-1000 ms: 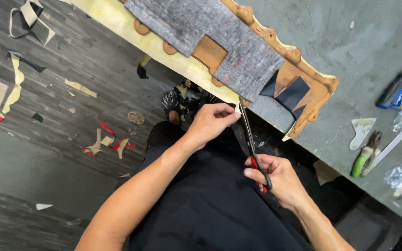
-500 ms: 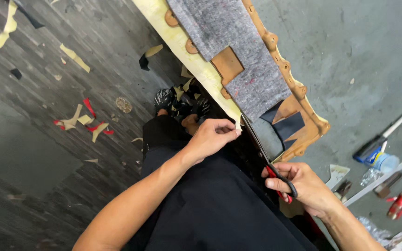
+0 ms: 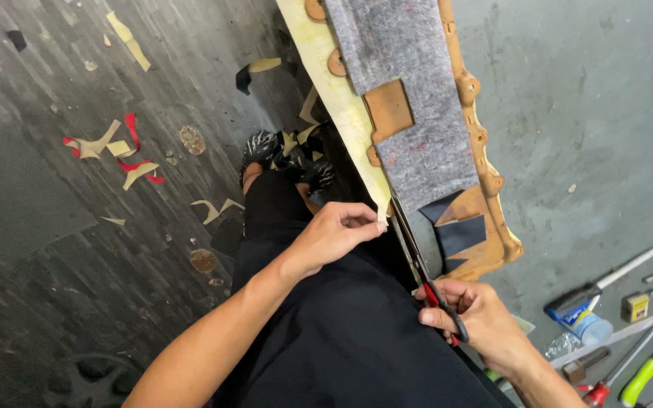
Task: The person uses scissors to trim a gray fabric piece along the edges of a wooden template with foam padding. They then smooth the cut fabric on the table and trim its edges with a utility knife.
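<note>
Scissors (image 3: 426, 273) have slid down the long edge of the panel since a second ago: then the blades stood almost upright close under the left hand, now they lie slanted along the rim of the cream-yellow covering (image 3: 334, 83), with the red-and-black handles drawn well back from the left fingertips. The right hand (image 3: 471, 326) is clenched through those handles, fingers wrapped round the loops; whether the blades are parted or closed I cannot tell, as they read as one dark line.

The left hand (image 3: 332, 236) has kept its pinch. Thumb and forefinger grasp a narrow loose strip of the cream material (image 3: 381, 214) right at the fingertips, just where the blade tips point. The strip hangs off the panel's edge, so the cut seems to be running along that rim, with the pinch holding the trimmed part taut.

Beyond the fingers, the panel itself lies on the grey table (image 3: 598, 113): grey felt (image 3: 410, 91) over an orange-brown carved frame (image 3: 485, 162), with a dark triangular patch (image 3: 459, 230) near the right knuckles. Past the right wrist, well apart from the work, lie a green-handled tool (image 3: 639, 380) and a blue-capped bottle (image 3: 583, 321). Below the left hand, offcuts in cream and red (image 3: 119, 151) litter the dark floor (image 3: 47, 249).
</note>
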